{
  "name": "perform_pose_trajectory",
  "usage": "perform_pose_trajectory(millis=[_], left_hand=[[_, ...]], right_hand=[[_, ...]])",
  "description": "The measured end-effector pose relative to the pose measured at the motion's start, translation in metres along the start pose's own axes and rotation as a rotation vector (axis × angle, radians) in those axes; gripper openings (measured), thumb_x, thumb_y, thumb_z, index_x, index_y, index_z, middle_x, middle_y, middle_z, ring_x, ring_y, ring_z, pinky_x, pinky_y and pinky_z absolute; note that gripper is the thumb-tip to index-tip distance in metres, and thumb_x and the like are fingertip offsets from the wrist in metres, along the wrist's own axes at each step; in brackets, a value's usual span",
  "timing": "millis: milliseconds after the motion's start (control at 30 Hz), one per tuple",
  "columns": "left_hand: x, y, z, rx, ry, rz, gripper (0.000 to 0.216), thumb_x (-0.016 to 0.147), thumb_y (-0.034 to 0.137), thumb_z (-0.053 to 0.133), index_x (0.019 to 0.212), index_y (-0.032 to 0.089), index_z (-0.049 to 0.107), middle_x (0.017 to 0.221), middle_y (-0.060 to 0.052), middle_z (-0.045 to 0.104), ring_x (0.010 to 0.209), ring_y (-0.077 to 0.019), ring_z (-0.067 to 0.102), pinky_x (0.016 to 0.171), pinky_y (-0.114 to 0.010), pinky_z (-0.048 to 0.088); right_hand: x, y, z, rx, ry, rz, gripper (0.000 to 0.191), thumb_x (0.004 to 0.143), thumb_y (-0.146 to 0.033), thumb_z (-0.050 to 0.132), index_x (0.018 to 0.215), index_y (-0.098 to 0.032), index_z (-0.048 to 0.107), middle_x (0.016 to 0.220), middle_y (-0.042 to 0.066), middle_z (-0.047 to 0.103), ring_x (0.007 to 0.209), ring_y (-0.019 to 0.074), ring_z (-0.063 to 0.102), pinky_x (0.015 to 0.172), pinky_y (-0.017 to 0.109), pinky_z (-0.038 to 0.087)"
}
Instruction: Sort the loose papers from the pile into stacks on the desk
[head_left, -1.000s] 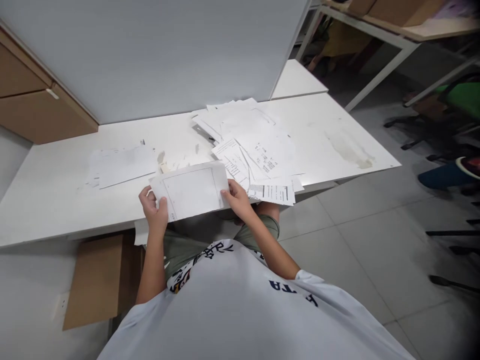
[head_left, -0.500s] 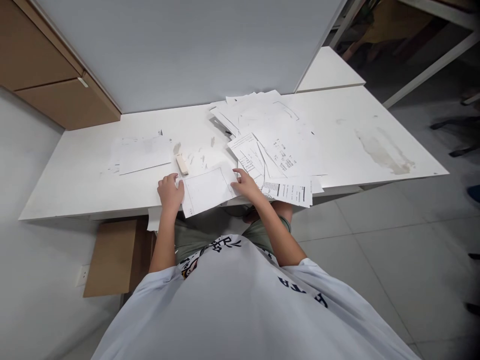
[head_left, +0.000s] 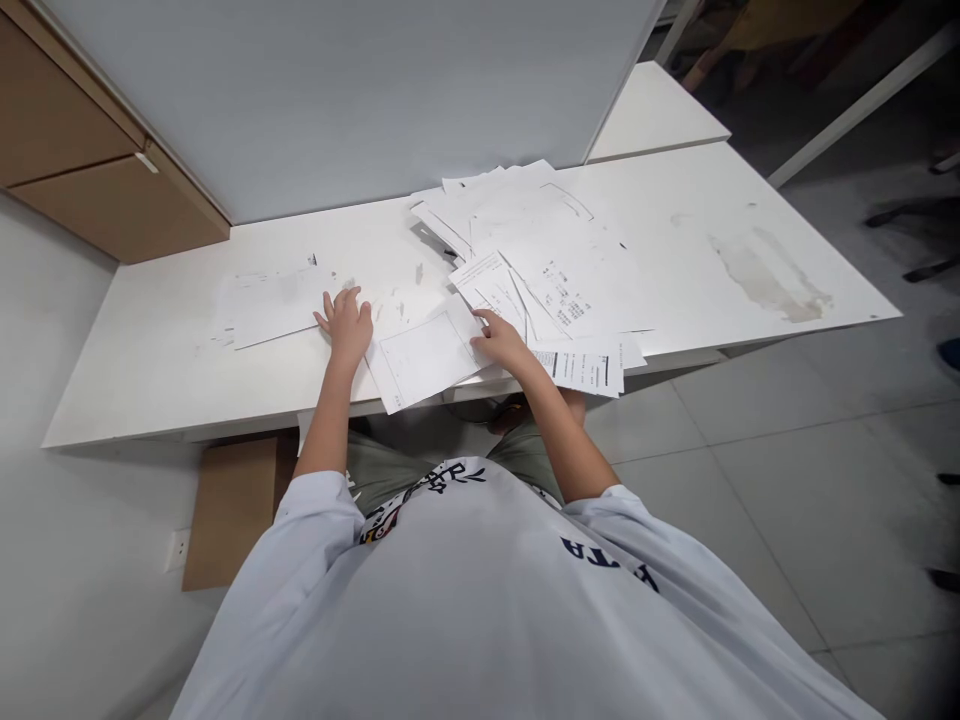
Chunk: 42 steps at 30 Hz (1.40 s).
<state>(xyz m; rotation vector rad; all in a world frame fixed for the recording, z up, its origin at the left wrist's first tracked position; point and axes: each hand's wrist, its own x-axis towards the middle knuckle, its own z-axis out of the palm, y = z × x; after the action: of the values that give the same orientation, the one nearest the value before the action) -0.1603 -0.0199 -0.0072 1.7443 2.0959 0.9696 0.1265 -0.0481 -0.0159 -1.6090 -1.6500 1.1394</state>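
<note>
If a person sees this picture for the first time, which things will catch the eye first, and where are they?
The eye goes first to the loose pile of printed papers spread over the middle of the white table. At the near edge the left hand lies flat on the tabletop and the right hand rests on a single sheet. A brownish stain marks the table's right part.

Under the right hand (head_left: 501, 343), the sheet (head_left: 424, 358) is white with a faint grey ruled frame. Right of that hand, the paper pile (head_left: 547, 270) is white with black print. The table (head_left: 150, 370) is white, stained brownish at its right end.
</note>
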Motion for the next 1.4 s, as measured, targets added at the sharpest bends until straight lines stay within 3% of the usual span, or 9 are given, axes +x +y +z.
perform_pose_trajectory(millis=[200, 433, 633, 833, 933, 1067, 1200, 1300, 1400], left_hand=[[0.014, -0.012, 0.021, -0.018, -0.068, -0.065, 0.039, 0.092, 0.022, 0.045, 0.128, 0.025, 0.059, 0.151, -0.010, 0.047, 0.153, -0.0342, 0.016, 0.118, -0.067, -0.008], [-0.007, -0.010, 0.030, -0.041, 0.079, 0.084, 0.029, 0.092, 0.018, 0.043, 0.112, 0.022, 0.064, 0.145, -0.012, 0.050, 0.154, -0.0297, 0.011, 0.123, -0.058, -0.008], [0.001, 0.000, 0.015, -0.083, 0.034, -0.032, 0.024, 0.095, 0.023, 0.044, 0.105, 0.023, 0.065, 0.139, -0.010, 0.057, 0.153, -0.0312, 0.018, 0.121, -0.061, -0.003], [-0.047, 0.024, -0.023, -0.284, 0.406, 0.137, 0.033, 0.100, 0.043, 0.039, 0.110, 0.023, 0.063, 0.130, -0.013, 0.061, 0.149, -0.0260, 0.029, 0.124, -0.050, 0.016], [-0.094, 0.039, -0.020, -0.487, 0.141, 0.178, 0.048, 0.095, 0.059, 0.046, 0.126, 0.024, 0.056, 0.138, -0.014, 0.056, 0.142, -0.0275, 0.042, 0.117, -0.045, 0.035], [-0.126, 0.045, -0.008, -0.773, -0.081, -0.063, 0.053, 0.087, 0.054, 0.060, 0.131, 0.026, 0.049, 0.135, -0.014, 0.058, 0.126, -0.0281, 0.059, 0.099, -0.042, 0.053], [-0.097, 0.022, -0.016, -0.869, -0.148, -0.219, 0.035, 0.075, 0.035, 0.070, 0.104, 0.021, 0.057, 0.093, -0.007, 0.070, 0.089, -0.0228, 0.070, 0.080, -0.037, 0.058], [-0.042, -0.006, -0.044, -0.757, 0.095, -0.249, 0.027, 0.073, 0.021, 0.068, 0.097, 0.020, 0.056, 0.075, 0.000, 0.063, 0.071, -0.0148, 0.064, 0.073, -0.029, 0.056], [0.015, -0.027, -0.088, -0.382, 0.269, -0.164, 0.018, 0.079, 0.016, 0.065, 0.095, 0.015, 0.057, 0.066, 0.004, 0.054, 0.061, -0.0106, 0.055, 0.071, -0.028, 0.054]], right_hand=[[0.003, 0.011, -0.001, 0.078, -0.005, -0.021, 0.066, 0.068, -0.027, 0.056, 0.133, -0.016, 0.055, 0.075, 0.000, 0.055, 0.069, 0.0196, 0.052, 0.077, 0.040, 0.048], [0.012, 0.026, 0.002, 0.143, -0.021, -0.031, 0.063, 0.069, -0.029, 0.058, 0.131, -0.019, 0.056, 0.071, -0.002, 0.052, 0.065, 0.0179, 0.049, 0.075, 0.039, 0.049], [-0.010, 0.017, 0.000, 0.187, 0.031, -0.004, 0.060, 0.068, -0.027, 0.057, 0.128, -0.018, 0.058, 0.076, 0.000, 0.060, 0.071, 0.0201, 0.055, 0.077, 0.039, 0.049], [-0.080, 0.021, -0.041, 0.441, 0.172, -0.062, 0.056, 0.078, -0.038, 0.061, 0.132, -0.024, 0.053, 0.086, 0.003, 0.067, 0.077, 0.0209, 0.061, 0.069, 0.035, 0.050], [-0.096, 0.024, -0.047, 0.523, 0.206, -0.105, 0.055, 0.081, -0.042, 0.061, 0.132, -0.025, 0.052, 0.093, 0.005, 0.069, 0.083, 0.0219, 0.064, 0.070, 0.034, 0.051], [-0.087, 0.017, -0.029, 0.490, 0.255, -0.128, 0.053, 0.083, -0.046, 0.058, 0.130, -0.024, 0.052, 0.090, 0.004, 0.067, 0.080, 0.0212, 0.062, 0.069, 0.035, 0.051], [-0.078, 0.003, -0.006, 0.449, 0.192, -0.175, 0.056, 0.085, -0.046, 0.057, 0.136, -0.024, 0.048, 0.087, 0.003, 0.064, 0.075, 0.0188, 0.059, 0.070, 0.035, 0.051], [-0.078, -0.002, 0.001, 0.508, 0.101, -0.247, 0.059, 0.087, -0.050, 0.055, 0.141, -0.026, 0.043, 0.103, 0.006, 0.066, 0.070, 0.0152, 0.059, 0.070, 0.034, 0.054], [-0.078, 0.007, -0.005, 0.543, 0.141, -0.269, 0.059, 0.088, -0.051, 0.055, 0.141, -0.028, 0.041, 0.116, 0.008, 0.065, 0.068, 0.0137, 0.060, 0.072, 0.036, 0.056]])
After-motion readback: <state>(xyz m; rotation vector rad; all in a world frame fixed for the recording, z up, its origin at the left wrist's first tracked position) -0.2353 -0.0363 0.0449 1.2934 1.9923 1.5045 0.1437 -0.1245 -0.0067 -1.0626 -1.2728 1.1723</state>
